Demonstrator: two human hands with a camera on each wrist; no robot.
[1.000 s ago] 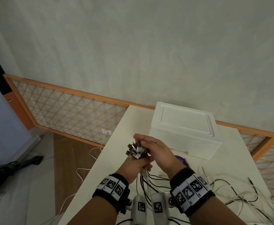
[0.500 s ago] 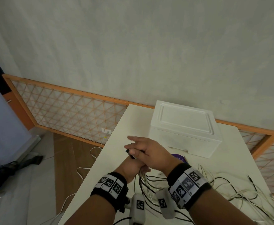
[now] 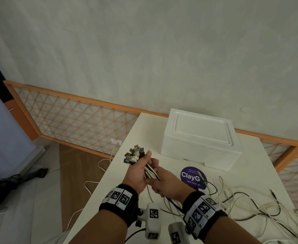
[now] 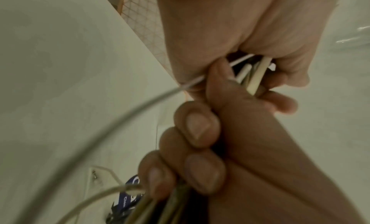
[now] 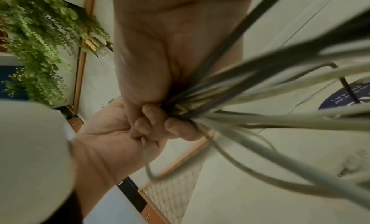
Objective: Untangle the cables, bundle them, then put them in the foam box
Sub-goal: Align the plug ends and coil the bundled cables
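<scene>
My left hand (image 3: 139,170) grips a thick bundle of white and black cables (image 3: 150,170) just under their plugs (image 3: 133,154), which stick up and fan out above the fist. My right hand (image 3: 163,184) grips the same bundle directly below the left hand, touching it. In the left wrist view the right hand's fingers (image 4: 197,127) wrap round the strands. From my right fist (image 5: 152,118) the cables (image 5: 270,85) spread out to the right. The white foam box (image 3: 200,138) stands with its lid on at the back of the table.
Loose cable tails (image 3: 241,201) lie tangled over the right part of the white table (image 3: 127,173). A round purple sticker (image 3: 191,176) sits in front of the box. The table's left edge drops to the floor, where a white cord (image 3: 91,184) trails. An orange lattice fence (image 3: 77,120) runs behind.
My right hand left the top of the plugs and came down to grip the bundle beneath my left hand. The plugs show again.
</scene>
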